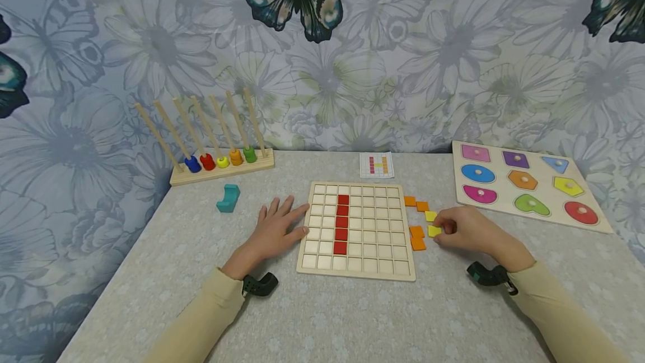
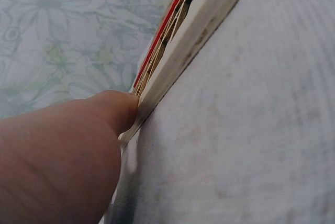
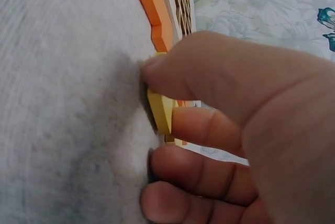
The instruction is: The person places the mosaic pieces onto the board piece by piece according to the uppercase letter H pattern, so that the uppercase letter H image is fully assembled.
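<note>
A wooden grid board [image 1: 356,265] lies flat, with a column of red squares [image 1: 341,222] in it. My left hand [image 1: 274,233] rests with spread fingers on the table at the board's left edge, its thumb [image 2: 118,110] touching the frame in the left wrist view. Right of the board, my right hand [image 1: 466,231] pinches a yellow square [image 1: 434,231] between thumb and index finger; the right wrist view shows this yellow piece [image 3: 163,114] at the fingertips. Another yellow square [image 1: 430,216] lies just behind it. Orange squares [image 1: 417,243] lie between the board and that hand.
A small pattern card [image 1: 377,165] lies behind the board. At the back left stands a peg rack [image 1: 224,171] with coloured rings, a teal curved block [image 1: 229,198] in front of it. A shape puzzle board [image 1: 539,184] lies at the back right.
</note>
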Demonstrator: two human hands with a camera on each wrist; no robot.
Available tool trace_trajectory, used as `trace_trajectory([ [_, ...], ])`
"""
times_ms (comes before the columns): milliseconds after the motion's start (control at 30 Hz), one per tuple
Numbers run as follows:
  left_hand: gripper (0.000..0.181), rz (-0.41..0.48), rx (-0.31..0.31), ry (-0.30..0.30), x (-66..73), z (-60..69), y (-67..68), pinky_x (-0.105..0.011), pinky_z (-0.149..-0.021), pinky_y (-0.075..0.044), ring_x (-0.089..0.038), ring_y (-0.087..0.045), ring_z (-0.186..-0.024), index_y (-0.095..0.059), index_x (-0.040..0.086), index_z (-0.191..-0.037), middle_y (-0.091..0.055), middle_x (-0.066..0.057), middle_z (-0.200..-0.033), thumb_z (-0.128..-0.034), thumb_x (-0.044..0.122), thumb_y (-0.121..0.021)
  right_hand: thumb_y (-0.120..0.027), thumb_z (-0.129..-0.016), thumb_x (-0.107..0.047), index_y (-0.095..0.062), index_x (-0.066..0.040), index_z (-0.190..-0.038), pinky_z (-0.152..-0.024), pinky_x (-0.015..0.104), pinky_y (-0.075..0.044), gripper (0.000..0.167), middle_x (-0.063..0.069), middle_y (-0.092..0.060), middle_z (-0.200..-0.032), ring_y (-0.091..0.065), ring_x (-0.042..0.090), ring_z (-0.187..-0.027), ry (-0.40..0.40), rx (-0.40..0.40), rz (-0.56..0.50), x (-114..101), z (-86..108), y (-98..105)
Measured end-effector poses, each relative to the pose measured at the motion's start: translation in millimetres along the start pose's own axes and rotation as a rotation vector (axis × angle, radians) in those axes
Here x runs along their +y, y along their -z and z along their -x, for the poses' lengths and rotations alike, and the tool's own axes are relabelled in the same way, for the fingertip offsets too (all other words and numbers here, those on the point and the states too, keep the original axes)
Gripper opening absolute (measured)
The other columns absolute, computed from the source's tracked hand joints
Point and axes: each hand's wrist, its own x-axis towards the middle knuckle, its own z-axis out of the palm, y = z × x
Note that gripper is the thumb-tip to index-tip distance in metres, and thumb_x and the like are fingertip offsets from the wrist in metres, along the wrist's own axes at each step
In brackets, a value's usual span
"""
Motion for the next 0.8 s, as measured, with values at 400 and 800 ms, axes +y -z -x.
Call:
trace_trajectory([
  [400, 0.060, 0.005, -0.002, 0.005, -0.1, -0.5, -0.7, -0.077, -0.118, -0.004, -0.056, -0.005, -0.155, -0.042, 0.017, -0.158, -0.020, -0.025, -0.168, -0.1039, 0.040, -0.056, -0.085, -0.078, -0.022, -0.071, -0.011, -0.090, -0.060, 0.020, -0.043, 0.021, -0.007, -0.055, -0.068, -0.049, 0.009, -0.067, -0.041, 0.007, -0.011, -5.2, 0.3, 0.6],
  [800, 0.060, 0.002, -0.002, 0.001, -0.5, 0.4, -0.6, -0.077, -0.118, -0.003, -0.055, -0.005, -0.155, -0.042, 0.017, -0.158, -0.020, -0.025, -0.168, -0.1039, 0.040, -0.056, -0.082, -0.077, -0.015, -0.074, -0.005, -0.093, -0.064, 0.021, -0.049, 0.020, -0.006, -0.062, -0.073, -0.052, 0.009, -0.069, -0.019, 0.080, 0.015, -4.4, -0.8, -3.1],
])
